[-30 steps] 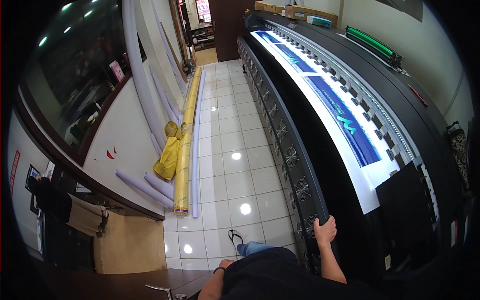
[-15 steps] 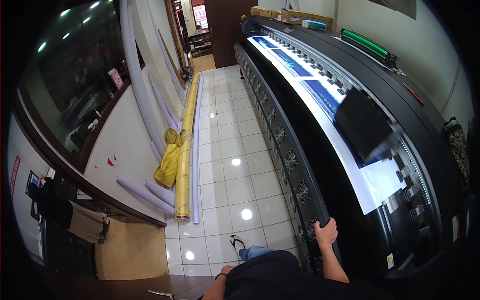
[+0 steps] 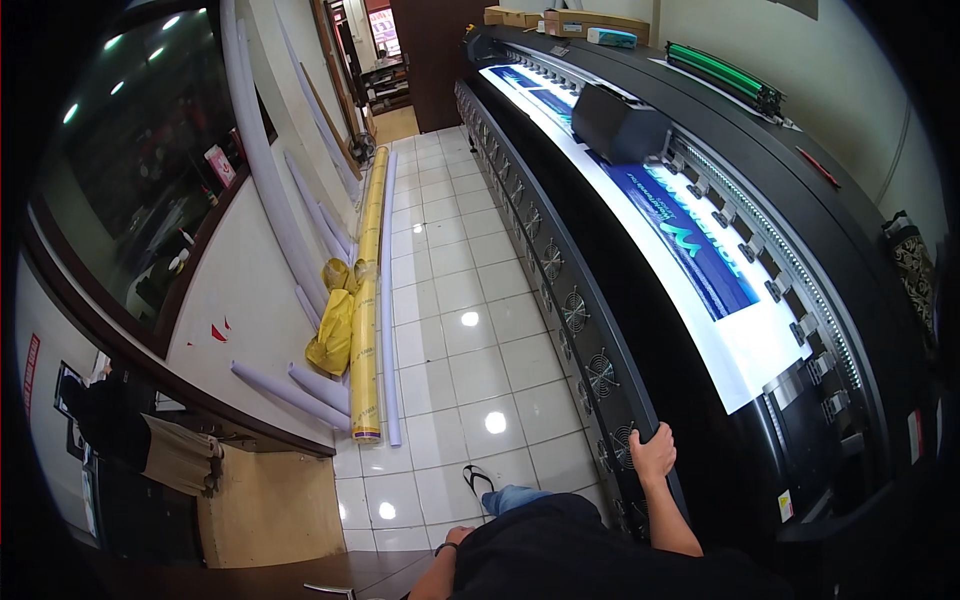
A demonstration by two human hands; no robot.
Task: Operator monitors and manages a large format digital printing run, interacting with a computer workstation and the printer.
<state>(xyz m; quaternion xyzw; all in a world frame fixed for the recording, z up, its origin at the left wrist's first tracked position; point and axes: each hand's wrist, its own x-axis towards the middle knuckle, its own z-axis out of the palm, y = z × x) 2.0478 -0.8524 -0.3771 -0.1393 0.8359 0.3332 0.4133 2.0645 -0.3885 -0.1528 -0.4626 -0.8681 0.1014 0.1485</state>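
My right hand (image 3: 652, 452) is closed over the top edge of the long black fan rail (image 3: 552, 262) along the front of a wide printer (image 3: 840, 280). My left hand (image 3: 458, 536) is low by my body, fingers curled and partly hidden by my dark shirt; what it holds, if anything, is hidden. On the lit printer bed lies a white sheet (image 3: 745, 365) with blue printed panels and green graphics. A black print carriage (image 3: 620, 128) sits over the sheet, partway along the machine. My foot in a black sandal (image 3: 480, 480) shows on the tiles.
A yellow wrapped roll (image 3: 366, 385), crumpled yellow bag (image 3: 335, 325) and pale rolls (image 3: 395, 300) line the left wall. A person in dark top (image 3: 110, 410) stands at a screen at far left. Boxes (image 3: 600, 22) and a green-black unit (image 3: 720, 78) sit atop the printer. A doorway (image 3: 385, 60) is beyond.
The black print carriage has travelled from the near end of the printer toward the far end, uncovering the near printed panel. My right hand still grips the rail; my left hand stays low.
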